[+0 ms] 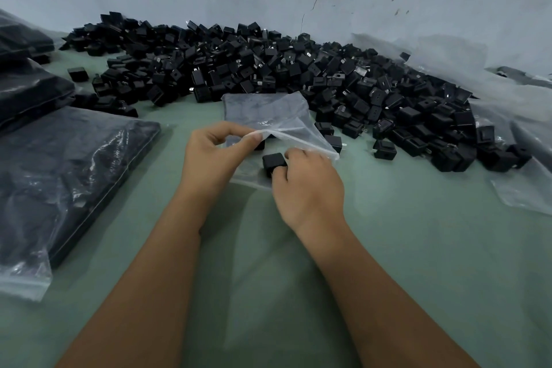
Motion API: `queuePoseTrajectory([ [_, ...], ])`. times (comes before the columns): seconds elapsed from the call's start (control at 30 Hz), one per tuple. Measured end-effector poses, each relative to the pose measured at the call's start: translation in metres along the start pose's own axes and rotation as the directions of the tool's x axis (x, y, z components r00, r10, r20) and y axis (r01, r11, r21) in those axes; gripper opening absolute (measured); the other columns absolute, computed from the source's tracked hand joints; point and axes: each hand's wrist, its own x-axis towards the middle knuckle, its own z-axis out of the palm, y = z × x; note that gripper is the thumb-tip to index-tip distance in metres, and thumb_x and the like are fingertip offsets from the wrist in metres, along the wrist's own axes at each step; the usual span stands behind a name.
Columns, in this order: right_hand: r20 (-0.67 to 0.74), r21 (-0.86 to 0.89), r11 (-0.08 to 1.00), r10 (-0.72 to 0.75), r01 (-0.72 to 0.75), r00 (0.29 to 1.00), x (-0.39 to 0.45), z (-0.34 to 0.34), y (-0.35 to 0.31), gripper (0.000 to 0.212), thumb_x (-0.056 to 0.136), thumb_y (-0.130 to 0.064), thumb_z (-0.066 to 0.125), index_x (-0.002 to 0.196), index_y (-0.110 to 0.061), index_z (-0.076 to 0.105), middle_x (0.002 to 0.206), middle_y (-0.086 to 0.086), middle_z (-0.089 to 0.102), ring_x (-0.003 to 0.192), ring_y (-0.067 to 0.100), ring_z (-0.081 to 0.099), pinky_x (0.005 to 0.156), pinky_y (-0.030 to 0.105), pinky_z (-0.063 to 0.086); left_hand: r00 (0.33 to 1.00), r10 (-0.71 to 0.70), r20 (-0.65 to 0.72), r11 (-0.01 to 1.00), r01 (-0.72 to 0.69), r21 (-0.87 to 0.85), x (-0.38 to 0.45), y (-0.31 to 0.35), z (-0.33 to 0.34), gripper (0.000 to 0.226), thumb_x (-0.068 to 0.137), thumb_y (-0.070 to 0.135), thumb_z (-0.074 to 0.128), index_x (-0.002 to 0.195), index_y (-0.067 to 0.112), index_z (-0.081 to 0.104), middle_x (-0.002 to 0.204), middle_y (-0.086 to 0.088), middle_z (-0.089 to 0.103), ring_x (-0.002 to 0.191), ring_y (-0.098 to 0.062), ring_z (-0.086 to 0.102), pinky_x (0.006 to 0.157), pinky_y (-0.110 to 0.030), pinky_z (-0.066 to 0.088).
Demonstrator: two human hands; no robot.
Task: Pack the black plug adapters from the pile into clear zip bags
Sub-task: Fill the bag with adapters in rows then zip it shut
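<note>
Near the middle of the green surface (388, 248), the left hand (209, 158) pinches the bag (268, 110) mouth open so the right hand (310, 188), gripping an adapter (273, 162), can slip it inside.

Green bench with lots of little black plugs on it.

I see a green bench (403, 248) that meets a pale wall at the back. A big pile of black plug adapters (268, 69) lies along the far side, and a few loose ones sit near its edge. On my left lie full zip bags (59, 176) packed with black plugs, some stacked on each other. In the middle a clear zip bag (268, 113) lies partly on the bench, just in front of the pile. On my right I see crumpled clear plastic (519, 140) spread over the bench.
</note>
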Motion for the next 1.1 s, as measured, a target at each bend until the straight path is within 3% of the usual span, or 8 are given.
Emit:
queuePoseTrajectory([
  [0.17,0.056,0.149,0.988,-0.047,0.038,0.997,-0.003,-0.003,-0.004,0.026,0.078,-0.028,0.046,0.095,-0.028,0.065,0.095,-0.007,0.055,0.093,0.015,0.049,0.064,0.026,0.035,1.000,-0.022,0.010,1.000,0.022,-0.008,-0.001,0.001,-0.001,0.007,0.084,0.022,0.076,0.078,0.023,0.074,0.073,0.014,0.072,0.067,0.003,0.059,0.090,-0.033,0.044],
  [0.33,0.152,0.182,0.981,-0.097,0.069,0.984,0.000,0.005,-0.001,0.031,0.086,-0.020,0.048,0.107,-0.020,0.071,0.115,-0.005,0.055,0.110,0.018,0.046,0.086,0.030,0.045,0.996,-0.014,0.088,0.996,0.022,-0.085,0.000,0.001,-0.004,0.009,0.078,0.018,0.079,0.081,0.010,0.076,0.082,-0.009,0.075,0.081,-0.022,0.068,0.088,-0.049,0.051],
  [0.47,0.259,0.138,0.990,-0.047,0.011,0.965,0.001,0.004,0.003,0.041,0.088,-0.025,0.049,0.127,-0.026,0.059,0.133,0.003,0.047,0.120,0.026,0.041,0.102,0.035,0.040,0.990,-0.014,0.141,0.992,0.031,-0.121,0.000,-0.001,-0.005,0.014,0.074,0.025,0.082,0.076,0.012,0.076,0.080,-0.010,0.074,0.078,-0.019,0.067,0.077,-0.034,0.053],
  [0.53,0.272,0.111,0.994,-0.009,-0.022,0.962,0.001,0.003,0.003,0.033,0.085,-0.025,0.048,0.112,-0.023,0.066,0.122,0.004,0.056,0.110,0.024,0.050,0.093,0.035,0.046,0.993,-0.026,0.119,0.989,0.043,-0.142,0.000,0.000,-0.006,0.026,0.076,0.040,0.074,0.077,0.015,0.075,0.083,0.000,0.075,0.085,-0.011,0.069,0.080,-0.021,0.051],
  [0.63,0.273,0.174,0.983,0.013,-0.062,0.962,0.000,0.003,0.002,0.025,0.081,-0.018,0.045,0.096,-0.013,0.064,0.112,0.004,0.056,0.095,0.025,0.053,0.081,0.032,0.046,0.997,-0.074,-0.005,0.987,0.072,-0.143,0.003,-0.002,-0.005,0.038,0.088,0.047,0.060,0.079,0.012,0.073,0.093,0.006,0.076,0.097,-0.004,0.067,0.091,-0.031,0.044],
  [0.8,0.359,0.094,0.993,0.037,-0.076,0.933,0.005,0.007,-0.001,0.028,0.091,-0.024,0.038,0.075,-0.013,0.058,0.085,0.004,0.055,0.097,0.027,0.053,0.073,0.027,0.030,0.947,-0.231,-0.222,0.955,0.178,-0.236,0.009,-0.004,-0.009,0.026,0.095,0.041,0.057,0.079,0.026,0.072,0.077,0.008,0.074,0.084,-0.004,0.068,0.085,-0.033,0.042],
  [0.93,0.332,0.093,0.995,-0.004,-0.029,0.943,0.004,0.009,0.001,0.035,0.089,-0.030,0.040,0.106,-0.017,0.068,0.111,0.008,0.060,0.112,0.025,0.048,0.090,0.028,0.041,0.940,-0.248,-0.233,0.955,0.197,-0.220,0.010,-0.006,-0.010,0.025,0.096,0.038,0.055,0.081,0.026,0.072,0.072,0.009,0.073,0.075,0.001,0.066,0.082,-0.032,0.041],
  [1.1,0.348,0.038,0.999,-0.008,-0.006,0.938,0.004,0.008,0.002,0.034,0.087,-0.034,0.040,0.076,-0.013,0.063,0.084,0.000,0.059,0.093,0.021,0.053,0.075,0.029,0.039,0.941,-0.246,-0.231,0.962,0.207,-0.179,0.009,-0.004,-0.008,0.025,0.098,0.032,0.052,0.084,0.024,0.071,0.071,0.009,0.072,0.073,0.006,0.065,0.087,-0.031,0.043],
])
